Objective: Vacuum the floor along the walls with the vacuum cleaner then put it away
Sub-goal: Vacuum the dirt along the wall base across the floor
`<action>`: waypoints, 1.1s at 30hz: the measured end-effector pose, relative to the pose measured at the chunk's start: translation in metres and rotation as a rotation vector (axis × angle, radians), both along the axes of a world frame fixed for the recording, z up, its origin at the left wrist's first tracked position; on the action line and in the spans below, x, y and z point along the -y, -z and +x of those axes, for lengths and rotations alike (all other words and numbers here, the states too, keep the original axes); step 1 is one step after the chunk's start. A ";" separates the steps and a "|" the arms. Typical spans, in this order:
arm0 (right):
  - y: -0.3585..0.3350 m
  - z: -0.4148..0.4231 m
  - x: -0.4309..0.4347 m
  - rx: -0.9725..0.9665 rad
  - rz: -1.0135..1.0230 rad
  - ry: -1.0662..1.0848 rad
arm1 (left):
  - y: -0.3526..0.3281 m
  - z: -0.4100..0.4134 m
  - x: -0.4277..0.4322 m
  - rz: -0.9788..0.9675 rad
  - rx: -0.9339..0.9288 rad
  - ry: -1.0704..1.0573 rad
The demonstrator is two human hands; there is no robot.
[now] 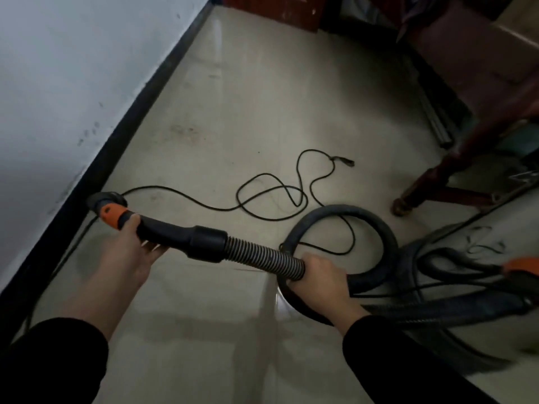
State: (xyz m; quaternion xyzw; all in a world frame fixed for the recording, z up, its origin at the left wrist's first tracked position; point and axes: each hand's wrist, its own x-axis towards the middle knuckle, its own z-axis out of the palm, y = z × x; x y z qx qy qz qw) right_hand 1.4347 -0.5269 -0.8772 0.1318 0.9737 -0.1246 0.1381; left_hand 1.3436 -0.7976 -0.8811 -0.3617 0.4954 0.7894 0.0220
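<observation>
No writing, label, brand or number can be read anywhere. The orange collar (112, 217) on the handle (170, 232) bears a small dark mark, too blurred to make out.

Home rm: tiled floor (262, 97), white wall (73, 68), wood furniture (481, 53) (dark red).
</observation>
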 end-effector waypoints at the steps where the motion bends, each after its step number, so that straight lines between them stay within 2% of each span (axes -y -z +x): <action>1: -0.016 0.004 0.000 -0.012 -0.060 0.028 | -0.016 0.001 0.000 0.006 0.011 -0.010; 4: -0.073 0.007 0.008 -0.032 -0.222 0.088 | -0.065 -0.003 0.004 0.036 0.033 -0.047; 9: -0.166 0.027 0.024 0.051 -0.459 0.198 | -0.147 -0.010 0.020 0.010 0.051 0.039; 11: -0.194 0.043 0.035 0.152 -0.499 0.270 | -0.178 -0.008 0.026 -0.026 0.048 0.102; 14: -0.224 0.063 0.053 0.436 -0.475 0.256 | -0.218 -0.004 0.031 -0.075 0.073 0.133; 17: -0.244 0.090 0.071 0.590 -0.513 0.253 | -0.243 0.002 0.036 -0.138 0.119 0.169; 20: -0.263 0.114 0.079 0.592 -0.788 0.374 | -0.264 0.009 0.038 -0.150 0.160 0.201; 24: -0.303 0.108 0.070 0.565 -0.952 0.392 | -0.298 0.007 0.039 -0.134 0.191 0.173; 26: -0.321 0.100 0.063 0.500 -0.906 0.370 | -0.313 0.006 0.037 -0.135 0.186 0.155; 30: -0.330 0.097 0.052 0.318 -0.581 0.271 | -0.334 0.006 0.025 -0.145 0.157 0.172; 33: -0.325 0.101 0.041 0.221 -0.445 0.287 | -0.340 0.009 0.011 -0.154 0.151 0.193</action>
